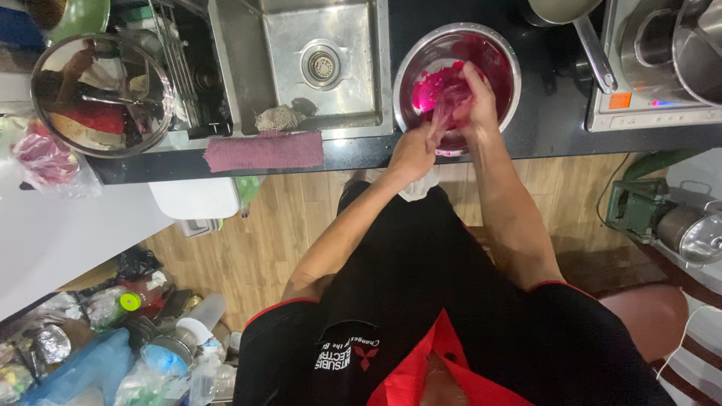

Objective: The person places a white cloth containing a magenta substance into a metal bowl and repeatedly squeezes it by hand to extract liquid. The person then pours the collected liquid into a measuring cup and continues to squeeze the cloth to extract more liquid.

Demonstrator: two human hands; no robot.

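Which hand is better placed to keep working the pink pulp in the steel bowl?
Right hand, probably: it is already inside the steel bowl, fingers on the pink pulp. The left hand sits at the bowl's near rim, gripping a stretched strand of it.

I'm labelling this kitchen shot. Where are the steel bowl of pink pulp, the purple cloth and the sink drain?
Round steel bowl (505, 56): head view, right inner wall.
Purple cloth (263, 151): head view, middle.
Sink drain (322, 66): head view, strainer centre.

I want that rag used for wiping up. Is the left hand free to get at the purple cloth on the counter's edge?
Probably not at once: the left hand is gripping pink stuff at the steel bowl with the right hand. The purple cloth itself lies uncovered.
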